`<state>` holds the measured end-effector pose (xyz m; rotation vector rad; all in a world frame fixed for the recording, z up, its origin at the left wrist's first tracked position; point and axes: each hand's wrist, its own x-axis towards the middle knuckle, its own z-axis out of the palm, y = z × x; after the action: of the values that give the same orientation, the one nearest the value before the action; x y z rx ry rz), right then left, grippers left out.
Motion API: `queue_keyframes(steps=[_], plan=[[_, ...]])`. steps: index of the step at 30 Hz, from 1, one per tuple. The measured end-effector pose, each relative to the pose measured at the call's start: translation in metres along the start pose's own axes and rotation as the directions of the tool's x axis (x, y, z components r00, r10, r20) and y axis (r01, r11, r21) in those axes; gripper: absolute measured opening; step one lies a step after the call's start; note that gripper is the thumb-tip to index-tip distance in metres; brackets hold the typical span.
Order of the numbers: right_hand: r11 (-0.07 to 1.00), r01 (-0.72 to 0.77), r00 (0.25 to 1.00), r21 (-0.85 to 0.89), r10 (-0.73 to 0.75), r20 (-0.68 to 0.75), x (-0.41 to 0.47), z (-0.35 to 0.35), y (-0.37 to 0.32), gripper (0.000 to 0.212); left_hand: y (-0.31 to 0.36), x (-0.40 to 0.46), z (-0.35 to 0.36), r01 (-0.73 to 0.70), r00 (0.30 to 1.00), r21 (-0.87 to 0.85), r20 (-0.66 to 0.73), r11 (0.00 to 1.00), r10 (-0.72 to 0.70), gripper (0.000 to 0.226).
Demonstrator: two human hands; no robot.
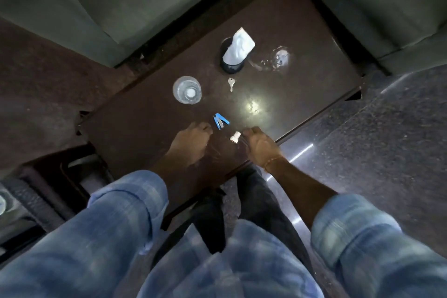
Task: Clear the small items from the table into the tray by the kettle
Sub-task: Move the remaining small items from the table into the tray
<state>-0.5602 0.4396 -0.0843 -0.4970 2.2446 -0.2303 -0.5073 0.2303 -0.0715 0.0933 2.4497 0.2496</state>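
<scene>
Sleeves: your rolled blue plaid sleeves (125,205) fill the bottom of the view, both forearms reaching forward over the near edge of the table.
Left hand: your left hand (191,143) rests low on the tabletop, fingers curled under at the tips, just beside the blue stapler; motion blur hides whether it holds anything, so the grip cannot be told.
Right hand: your right hand (260,144) sits knuckles-up at the table's near right edge, fingers curled in; a thin dark piece seems to run out from under them toward the white piece, but blur leaves the grip unclear.
Stapler: a small blue stapler (220,121) lies open in a V between your two hands, nearer the left.
White piece: a small white cylinder (234,139) lies just left of your right fingertips.
Key: a silver key (231,84) lies farther up the table, apart from both hands.
Glasses: one clear glass (187,90) stands left of the key; another clear glass (278,58) sits at the far right.
Holder: a dark cup (231,65) holding white tissue stands beyond the key.
Table: the dark brown table (135,123) carries all of these; the tray and kettle are not in view.
</scene>
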Motion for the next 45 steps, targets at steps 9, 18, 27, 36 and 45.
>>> queue_keyframes(steps=[9,18,27,36,45], plan=[[0.97,0.172,0.978,-0.173,-0.146,0.152,0.057,0.032,0.021,0.056,0.023,0.074,0.014,0.026,0.997,-0.17,0.07,0.985,-0.014,0.066],[0.945,0.249,0.968,-0.214,-0.233,0.096,0.08,0.039,0.024,0.026,0.031,0.098,0.019,0.045,0.993,0.111,0.103,0.993,-0.057,0.037],[0.968,0.192,0.981,-0.164,-0.195,-0.001,0.058,0.01,0.034,0.029,0.014,0.08,0.029,0.055,0.998,0.119,0.017,0.991,-0.057,0.026],[0.964,0.177,0.979,-0.199,-0.194,-0.067,0.047,0.026,0.042,0.027,0.004,0.073,0.068,0.072,0.997,-0.004,0.002,0.997,-0.072,0.052],[0.953,0.218,0.974,-0.212,-0.227,-0.021,0.044,0.021,0.027,0.029,0.002,0.054,0.059,0.088,0.995,0.082,-0.047,0.993,-0.084,0.037]])
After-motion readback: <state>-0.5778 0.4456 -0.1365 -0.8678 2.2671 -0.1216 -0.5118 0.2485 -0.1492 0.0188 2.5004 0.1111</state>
